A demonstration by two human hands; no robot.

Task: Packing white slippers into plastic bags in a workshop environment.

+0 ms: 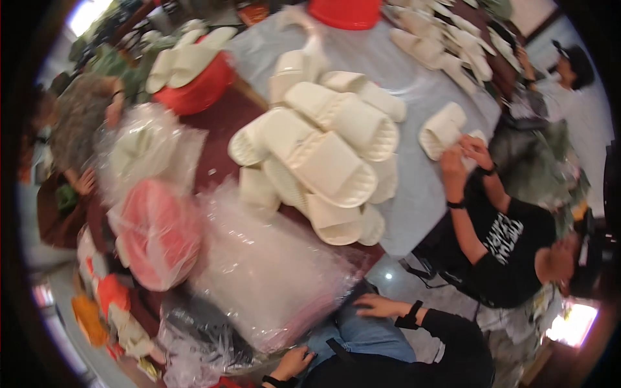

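Resting on jeans [378,339]: right hand [378,306], fingers loosely extended, empty. Left hand [294,363] near them, fingers curled; can't tell if gripping. Clear plastic bags [272,275] just beyond; slick, might slide if nudged. White slippers [320,158] heaped farther out; a knock could topple them.

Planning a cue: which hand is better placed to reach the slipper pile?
Probably the right hand: it lies nearer the white slippers, whereas the left hand sits lower, with the clear plastic stack between.

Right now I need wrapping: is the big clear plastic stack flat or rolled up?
Flat: the clear plastic stack spreads out as a broad slab, no coil visible.
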